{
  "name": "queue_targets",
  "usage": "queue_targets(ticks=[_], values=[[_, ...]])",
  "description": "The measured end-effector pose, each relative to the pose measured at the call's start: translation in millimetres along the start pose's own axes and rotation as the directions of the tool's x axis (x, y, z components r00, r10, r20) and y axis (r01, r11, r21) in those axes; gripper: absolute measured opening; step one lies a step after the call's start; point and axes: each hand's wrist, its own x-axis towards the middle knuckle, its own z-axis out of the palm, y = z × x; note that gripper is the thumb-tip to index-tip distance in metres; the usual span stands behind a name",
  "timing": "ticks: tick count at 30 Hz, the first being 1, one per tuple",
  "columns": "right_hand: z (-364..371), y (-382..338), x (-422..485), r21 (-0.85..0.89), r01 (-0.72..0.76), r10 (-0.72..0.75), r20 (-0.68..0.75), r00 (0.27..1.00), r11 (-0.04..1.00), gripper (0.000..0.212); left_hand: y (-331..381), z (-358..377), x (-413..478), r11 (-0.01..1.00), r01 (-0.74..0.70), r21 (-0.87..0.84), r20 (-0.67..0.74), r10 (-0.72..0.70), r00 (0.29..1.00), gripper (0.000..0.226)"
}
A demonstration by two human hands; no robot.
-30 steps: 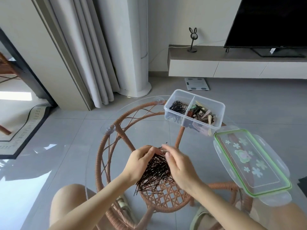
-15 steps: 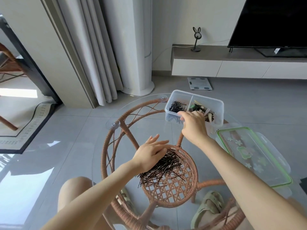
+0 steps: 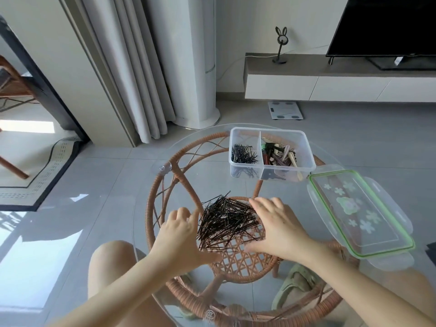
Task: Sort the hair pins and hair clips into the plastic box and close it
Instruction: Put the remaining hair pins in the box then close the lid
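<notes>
On glass table (image 3: 295,192), head view: right hand (image 3: 276,227) back from plastic box (image 3: 306,147), now flat, fingers spread, on right edge of hair pin pile (image 3: 226,220). Left hand (image 3: 181,232) loosely cupped at pile's left edge, pinching nothing. Sorted pins (image 3: 243,154) lie in box's left compartment, hair clips (image 3: 280,154) in right. Lid (image 3: 358,213) off, beside box. Big pile remains; I judge several more handfuls before closing.
</notes>
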Motion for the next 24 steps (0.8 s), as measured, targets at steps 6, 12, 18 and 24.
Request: queue_targets(ticks=[6, 12, 18, 24], values=[[10.9, -9.1, 18.9, 0.227, 0.11, -0.069, -0.185, 0.98, 0.968, 0.062, 18.8, 4.1, 15.9, 0.998, -0.016, -0.063, -0.052, 0.013, 0.999, 0.062], [10.9, -6.2, 21.0, 0.244, 0.186, -0.103, -0.316, 0.943, 0.952, 0.028, 15.8, -1.9, 21.2, 0.993, -0.041, -0.112, -0.048, 0.036, 0.998, 0.029], [-5.9, -2.3, 17.9, 0.311, 0.246, -0.096, -0.427, 0.899, 0.918, 0.012, 8.8, -11.8, 20.8, 0.991, -0.031, -0.133, -0.085, 0.019, 0.996, 0.025], [-31.6, -4.0, 14.8, 0.385, 0.184, 0.007, -0.445, 0.895, 0.904, 0.012, 7.1, -30.9, 21.8, 0.967, 0.025, -0.253, -0.11, -0.054, 0.993, 0.019]])
